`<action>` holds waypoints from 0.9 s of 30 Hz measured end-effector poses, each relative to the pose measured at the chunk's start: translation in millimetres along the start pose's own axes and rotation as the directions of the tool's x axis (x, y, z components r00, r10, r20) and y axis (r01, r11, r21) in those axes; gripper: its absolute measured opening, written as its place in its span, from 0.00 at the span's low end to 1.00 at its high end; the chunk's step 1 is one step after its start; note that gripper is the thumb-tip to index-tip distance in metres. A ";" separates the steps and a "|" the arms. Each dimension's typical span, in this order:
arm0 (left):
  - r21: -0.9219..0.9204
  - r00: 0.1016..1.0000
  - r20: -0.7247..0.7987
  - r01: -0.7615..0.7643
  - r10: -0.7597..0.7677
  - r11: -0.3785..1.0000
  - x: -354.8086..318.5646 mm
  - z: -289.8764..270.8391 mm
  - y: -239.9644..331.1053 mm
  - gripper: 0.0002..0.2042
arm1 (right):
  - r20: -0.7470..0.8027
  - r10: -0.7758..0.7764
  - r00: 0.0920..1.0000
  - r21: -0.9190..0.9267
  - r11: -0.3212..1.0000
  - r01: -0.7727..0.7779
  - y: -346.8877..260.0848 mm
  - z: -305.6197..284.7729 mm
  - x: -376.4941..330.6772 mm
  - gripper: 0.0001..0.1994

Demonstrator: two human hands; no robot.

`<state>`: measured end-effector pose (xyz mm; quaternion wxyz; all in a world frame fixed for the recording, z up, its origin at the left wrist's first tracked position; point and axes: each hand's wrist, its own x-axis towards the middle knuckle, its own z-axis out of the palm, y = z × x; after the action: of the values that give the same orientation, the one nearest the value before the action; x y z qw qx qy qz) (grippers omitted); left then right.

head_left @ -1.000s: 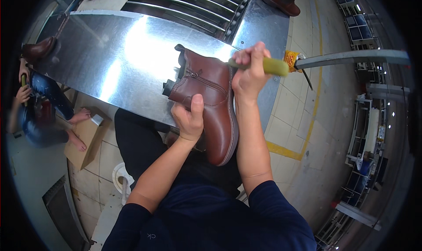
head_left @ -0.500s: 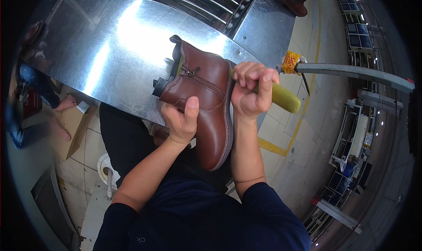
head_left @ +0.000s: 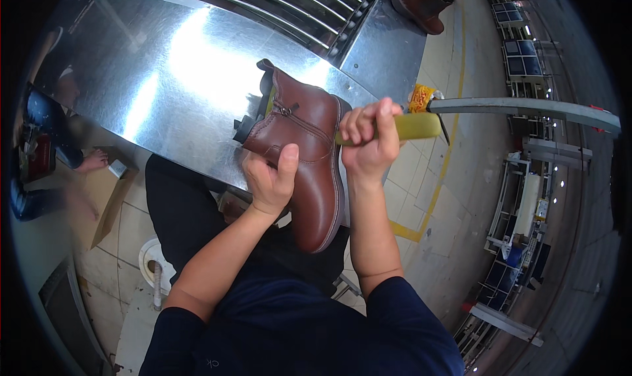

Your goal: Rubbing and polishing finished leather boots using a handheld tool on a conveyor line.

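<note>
A brown leather ankle boot (head_left: 308, 162) with a side zip lies on its side before me, toe toward my body and shaft over the metal table's edge. My left hand (head_left: 271, 178) grips its instep side, thumb pressed on the leather and the other fingers mostly hidden. In my right hand (head_left: 370, 139) is a thick olive-yellow bar (head_left: 421, 126); the fingers wrap it, and one end meets the boot's sole edge near the heel. Whether that end has a blade or other tip is hidden. Black pieces stick out of the boot's opening.
A shiny metal table (head_left: 217, 93) spans the far side, with a roller conveyor (head_left: 289, 7) behind it. More brown boots (head_left: 421, 6) stand at the far right. A grey bar (head_left: 513, 106) juts in from the right. At left, another person's hand (head_left: 93, 160) is by a cardboard box (head_left: 112, 201).
My right hand has turned the olive-yellow bar from slanting downward to nearly level, slightly lower along the sole edge. My left hand keeps its hold on the boot. The view has shifted slightly.
</note>
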<state>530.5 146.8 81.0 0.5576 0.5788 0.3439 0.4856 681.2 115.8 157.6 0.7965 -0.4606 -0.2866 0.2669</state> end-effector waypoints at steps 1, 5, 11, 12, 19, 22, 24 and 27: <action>-0.007 1.000 -0.006 -0.002 0.002 1.000 -0.2 0.2 0.5 0.17 | -0.070 -0.021 0.997 -0.033 0.999 0.019 1.6 3.0 8.6 0.16; 0.006 1.000 -0.008 -0.019 0.019 1.000 1.2 0.3 3.6 0.19 | -0.213 -0.040 0.976 -0.054 0.998 0.029 9.3 15.1 38.3 0.13; -0.030 1.000 -0.014 -0.018 0.017 0.999 1.5 1.2 1.5 0.17 | -0.207 0.068 0.976 0.039 0.997 -0.061 21.9 14.0 65.2 0.12; -0.004 0.999 -0.021 -0.043 0.043 0.999 1.3 1.7 2.5 0.17 | -0.200 0.074 0.977 0.036 0.997 -0.068 20.7 11.9 60.2 0.12; 0.017 0.993 -0.052 -0.104 0.105 0.994 5.2 0.6 6.6 0.16 | -0.115 0.071 0.991 -0.082 0.993 -0.080 -2.9 15.1 18.4 0.16; -0.041 0.997 -0.042 -0.068 0.066 0.997 6.2 0.2 9.8 0.16 | -0.134 0.003 0.991 -0.128 0.992 -0.021 0.4 22.1 31.7 0.16; -0.023 0.996 -0.051 -0.072 0.070 0.997 4.7 2.3 8.3 0.16 | -0.172 0.026 0.985 -0.082 0.996 -0.040 4.1 23.8 41.7 0.16; 0.003 0.995 -0.053 -0.080 0.080 0.997 4.1 3.5 8.4 0.16 | -0.187 0.031 0.982 -0.142 0.988 -0.059 9.7 24.5 55.5 0.15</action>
<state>533.8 148.4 90.3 0.5278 0.5793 0.3355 0.5227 700.9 172.5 170.8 0.7772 -0.5473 -0.2200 0.2192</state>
